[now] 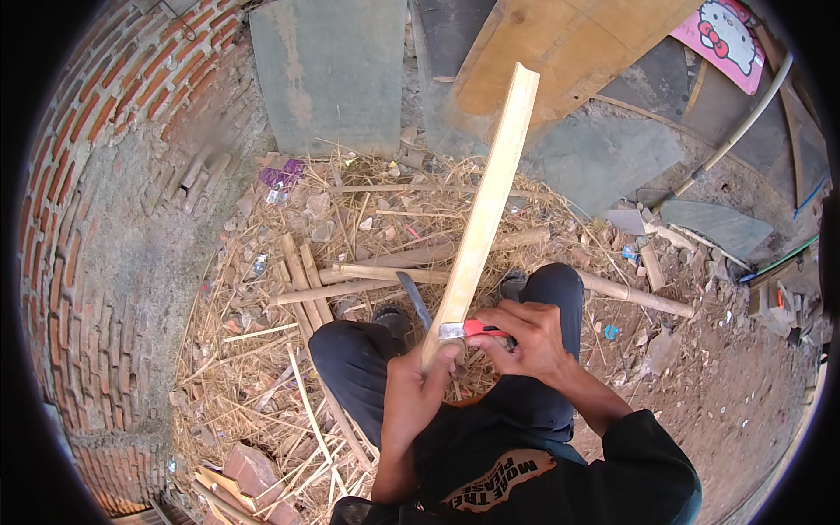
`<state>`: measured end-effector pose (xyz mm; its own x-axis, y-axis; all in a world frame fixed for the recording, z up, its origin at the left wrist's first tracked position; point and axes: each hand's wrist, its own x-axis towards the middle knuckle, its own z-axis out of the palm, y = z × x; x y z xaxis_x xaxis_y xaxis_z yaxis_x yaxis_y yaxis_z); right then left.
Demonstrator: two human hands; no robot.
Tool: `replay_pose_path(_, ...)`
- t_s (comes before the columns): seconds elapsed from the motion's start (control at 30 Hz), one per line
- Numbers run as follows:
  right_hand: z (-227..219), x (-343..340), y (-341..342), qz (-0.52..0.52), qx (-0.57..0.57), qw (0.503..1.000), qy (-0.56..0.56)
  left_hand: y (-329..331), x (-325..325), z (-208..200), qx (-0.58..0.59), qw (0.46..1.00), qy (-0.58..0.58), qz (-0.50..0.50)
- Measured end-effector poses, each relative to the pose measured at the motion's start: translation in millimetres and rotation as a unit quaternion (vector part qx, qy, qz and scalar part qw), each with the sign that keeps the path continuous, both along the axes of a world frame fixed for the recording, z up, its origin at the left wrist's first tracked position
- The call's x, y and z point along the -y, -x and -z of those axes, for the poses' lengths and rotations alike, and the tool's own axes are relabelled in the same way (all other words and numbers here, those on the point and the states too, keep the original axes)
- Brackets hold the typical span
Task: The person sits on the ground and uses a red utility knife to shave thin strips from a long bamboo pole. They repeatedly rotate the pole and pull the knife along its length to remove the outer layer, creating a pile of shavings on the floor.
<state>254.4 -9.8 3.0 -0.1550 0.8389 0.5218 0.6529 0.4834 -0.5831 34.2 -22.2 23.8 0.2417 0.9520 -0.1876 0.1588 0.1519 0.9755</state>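
Observation:
A long pale piece of split bamboo (490, 201) slants up and away from me, its far end raised above the ground. My left hand (416, 381) grips its near end, with the thumb along the edge. Between the fingers of my right hand (529, 341) is a red utility knife (481, 328). Its short light metal end lies across the bamboo, just above my left thumb. Close by, a dark curved blade (415, 297) shows beside the bamboo near my left knee; its lower end is hidden.
Bamboo poles (367, 287), thin strips (306, 402) and straw cover the ground. A brick wall (96, 289) rises at left. Grey boards (332, 79) and a brown panel (569, 52) stand at the back. A pole (639, 295) lies right of my knee, near rubble.

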Motion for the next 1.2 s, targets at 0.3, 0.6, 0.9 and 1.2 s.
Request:
replay_pose_path(0.3, -8, -2, -5, 0.006, 0.015, 1.000, -0.009, -1, 8, 0, -0.001, 0.999, -0.034, -0.010)
replay_pose_path(0.6, -9, -6, -5, -0.009, 0.012, 0.999, -0.047, 1, 13, -5, -0.015, 0.999, -0.030, -0.017)
replay_pose_path(0.9, -7, -10, -11, 0.011, 0.023, 0.998, -0.052, 8, 23, 3, -0.013, 1.000, -0.019, -0.016)
replay_pose_path(1.2, -12, -40, -47, 0.109, -0.046, 0.993, -0.021, 24, 48, 12, -0.059, 0.997, 0.039, 0.009)
